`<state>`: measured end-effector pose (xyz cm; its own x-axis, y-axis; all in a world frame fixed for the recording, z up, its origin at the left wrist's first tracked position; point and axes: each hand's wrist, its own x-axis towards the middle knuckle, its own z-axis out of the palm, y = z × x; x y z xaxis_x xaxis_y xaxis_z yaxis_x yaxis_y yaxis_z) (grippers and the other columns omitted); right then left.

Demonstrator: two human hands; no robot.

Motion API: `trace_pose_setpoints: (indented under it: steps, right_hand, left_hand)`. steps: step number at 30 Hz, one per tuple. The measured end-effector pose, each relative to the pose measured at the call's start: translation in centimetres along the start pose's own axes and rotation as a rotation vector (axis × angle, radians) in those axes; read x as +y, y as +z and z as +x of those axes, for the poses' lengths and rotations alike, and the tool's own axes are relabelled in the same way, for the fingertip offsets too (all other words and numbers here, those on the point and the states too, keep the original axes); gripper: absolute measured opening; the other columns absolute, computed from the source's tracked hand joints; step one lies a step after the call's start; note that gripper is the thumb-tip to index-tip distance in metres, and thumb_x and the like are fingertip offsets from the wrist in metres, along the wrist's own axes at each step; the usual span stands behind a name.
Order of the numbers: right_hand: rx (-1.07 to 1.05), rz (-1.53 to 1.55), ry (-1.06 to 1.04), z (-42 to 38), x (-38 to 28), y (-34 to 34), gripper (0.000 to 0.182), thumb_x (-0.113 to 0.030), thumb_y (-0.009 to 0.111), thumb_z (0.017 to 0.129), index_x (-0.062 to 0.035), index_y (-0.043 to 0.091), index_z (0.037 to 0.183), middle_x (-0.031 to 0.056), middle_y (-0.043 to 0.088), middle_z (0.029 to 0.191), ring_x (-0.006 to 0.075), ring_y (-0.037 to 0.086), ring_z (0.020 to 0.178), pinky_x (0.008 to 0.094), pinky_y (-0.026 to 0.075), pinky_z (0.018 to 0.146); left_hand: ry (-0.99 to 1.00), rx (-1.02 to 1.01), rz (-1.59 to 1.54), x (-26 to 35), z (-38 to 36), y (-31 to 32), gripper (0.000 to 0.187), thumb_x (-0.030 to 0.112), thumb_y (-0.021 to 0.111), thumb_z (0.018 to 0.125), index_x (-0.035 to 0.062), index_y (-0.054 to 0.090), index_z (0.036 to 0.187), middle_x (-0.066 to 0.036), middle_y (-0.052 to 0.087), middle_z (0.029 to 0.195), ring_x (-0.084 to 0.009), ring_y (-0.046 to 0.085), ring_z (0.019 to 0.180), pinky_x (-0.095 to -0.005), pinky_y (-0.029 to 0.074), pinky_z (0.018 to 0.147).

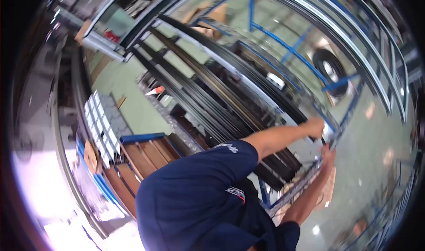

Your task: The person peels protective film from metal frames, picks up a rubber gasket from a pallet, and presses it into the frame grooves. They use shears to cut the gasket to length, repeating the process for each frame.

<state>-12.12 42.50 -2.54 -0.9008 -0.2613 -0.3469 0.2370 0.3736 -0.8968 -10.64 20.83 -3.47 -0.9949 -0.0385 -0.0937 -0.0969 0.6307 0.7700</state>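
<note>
My left hand [315, 128] is closed at the right end of the long dark profiles [212, 89], near the corner of a blue metal frame [349, 111]. Just below it, my right hand [327, 156] has its fingers pressed together beside the frame's edge. Something small and dark shows between the two hands, too blurred to name. What each hand grips is hidden by the fingers. The dark profiles lie side by side across the rack.
Behind the rack, a black coil [330, 69] lies beside blue bars. Curved silvery profiles [354, 43] run along the upper right. On the left are a blue-edged brown crate [144, 158], stacked pale pieces [104, 122] and a round wooden disc [92, 157].
</note>
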Motion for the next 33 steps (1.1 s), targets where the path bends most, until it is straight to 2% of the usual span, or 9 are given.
trace_pose_setpoints:
  steps: [1,3,6,9,10,12,21,28,33]
  right_hand:
    - [0.067,-0.004,-0.032,-1.0,-1.7,1.2,0.041,-0.019,0.066,0.086,0.0,0.058,0.121,0.0052,0.064,0.08,0.0107,0.058,0.066,0.0287,0.044,0.056]
    - [0.122,-0.438,0.135,-1.0,-3.7,1.3,0.039,-0.029,0.061,0.094,0.0024,0.061,0.117,0.0096,0.068,0.092,0.0161,0.063,0.081,0.0363,0.051,0.069]
    - [0.062,-0.203,-0.078,-2.0,-3.9,0.1,0.03,-0.022,0.062,0.084,0.0034,0.062,0.101,0.0071,0.062,0.081,0.018,0.059,0.074,0.0372,0.047,0.068]
    - [0.117,0.064,0.132,-2.6,-6.3,1.0,0.022,-0.009,0.059,0.083,0.0024,0.06,0.102,0.0077,0.059,0.081,0.0171,0.059,0.066,0.0331,0.048,0.059]
    - [0.137,0.08,0.147,-3.2,-7.0,1.1,0.023,-0.009,0.058,0.084,0.002,0.06,0.103,0.0069,0.059,0.081,0.0163,0.06,0.065,0.032,0.046,0.058]
    - [0.158,0.108,0.15,-4.0,-8.8,1.0,0.023,-0.01,0.058,0.085,0.0011,0.061,0.105,0.0054,0.061,0.082,0.0148,0.062,0.063,0.0299,0.043,0.058]
    - [0.115,0.172,-0.013,-4.8,-12.7,0.6,0.022,-0.008,0.057,0.082,0.0022,0.06,0.102,0.0073,0.061,0.083,0.0164,0.062,0.067,0.0311,0.047,0.061]
    - [0.159,0.286,-0.12,-9.8,-12.6,2.5,0.025,-0.008,0.055,0.084,0.0003,0.059,0.108,0.009,0.064,0.09,0.0176,0.064,0.073,0.0318,0.05,0.069]
    - [-0.066,0.534,0.133,-16.2,-9.8,6.4,0.024,-0.018,0.058,0.095,0.0008,0.059,0.108,0.0095,0.065,0.089,0.0163,0.065,0.072,0.0302,0.052,0.066]
  left_hand:
    - [-0.011,-0.026,-0.063,-0.6,-0.1,-0.1,0.022,0.023,0.076,0.06,0.0114,0.077,0.079,-0.013,0.072,0.076,-0.0313,0.071,0.074,-0.0448,0.055,0.068]
    - [0.067,-0.157,-0.057,-0.6,-0.1,-1.5,0.027,0.023,0.076,0.066,0.0097,0.078,0.089,-0.013,0.073,0.077,-0.0259,0.07,0.067,-0.0405,0.055,0.065]
    - [0.031,-0.185,-0.226,-0.1,-0.5,-2.1,0.028,0.026,0.079,0.066,0.014,0.079,0.091,-0.01,0.074,0.083,-0.0269,0.072,0.076,-0.0383,0.056,0.07]
    - [0.109,-0.169,-0.106,-1.0,0.0,-2.2,0.026,0.028,0.074,0.072,0.017,0.079,0.095,-0.009,0.075,0.088,-0.0282,0.071,0.084,-0.0394,0.055,0.077]
    - [0.128,-0.15,-0.096,-0.9,-0.3,-2.5,0.028,0.025,0.072,0.075,0.0079,0.077,0.096,-0.014,0.075,0.086,-0.0234,0.071,0.078,-0.0347,0.055,0.075]
    - [0.089,-0.177,-0.088,-0.2,-0.6,-3.0,0.027,0.029,0.073,0.073,0.0167,0.079,0.097,-0.012,0.074,0.087,-0.0297,0.07,0.085,-0.0392,0.054,0.079]
    - [0.301,0.018,-0.436,0.4,-2.1,-4.3,0.014,0.008,0.069,0.085,-0.0018,0.067,0.095,-0.001,0.067,0.079,-0.0108,0.06,0.07,-0.027,0.049,0.069]
    - [0.03,-0.304,-0.506,3.1,-1.9,-8.7,0.01,0.004,0.07,0.085,-0.0019,0.066,0.091,0.0,0.062,0.074,-0.0075,0.054,0.064,-0.0231,0.044,0.059]
    - [-0.13,-0.458,-0.578,4.6,-1.3,-10.7,0.008,-0.003,0.07,0.08,-0.0035,0.067,0.087,-0.006,0.064,0.072,-0.0117,0.054,0.058,-0.0253,0.042,0.057]
